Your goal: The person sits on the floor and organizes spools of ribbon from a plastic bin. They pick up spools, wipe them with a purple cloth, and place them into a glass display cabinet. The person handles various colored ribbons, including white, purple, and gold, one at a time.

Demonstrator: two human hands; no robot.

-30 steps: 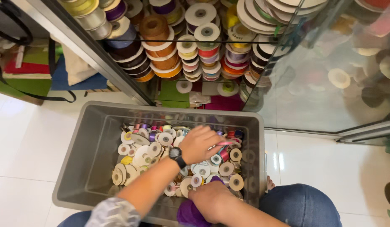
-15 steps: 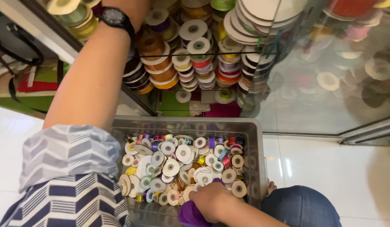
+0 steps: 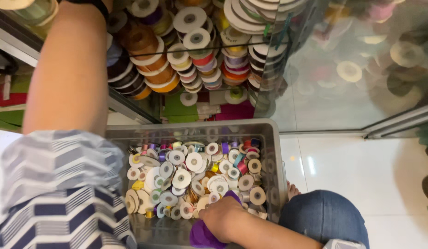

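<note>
Spools (image 3: 195, 177) of ribbon, small and mixed in colour, fill the far half of the grey plastic bin (image 3: 276, 152) on the white tiled floor (image 3: 375, 170). My right hand (image 3: 223, 216) sits at the near edge of that pile, knuckles up, fingers curled shut around a wad of purple ribbon (image 3: 202, 235) that sticks out below the palm; the fingertips touch the nearest spools. My left arm (image 3: 68, 69) goes up and away to the glass cabinet (image 3: 287, 55), striped sleeve low at the left, black watch strap at the top edge. Left hand itself is cut off by the frame, so I cannot tell if it is open or holding anything. Cabinet shelves hold stacked larger ribbon rolls (image 3: 195, 50) in orange, brown, white, purple. My jeans knee (image 3: 324, 216) is just beside the bin's right wall.
</note>
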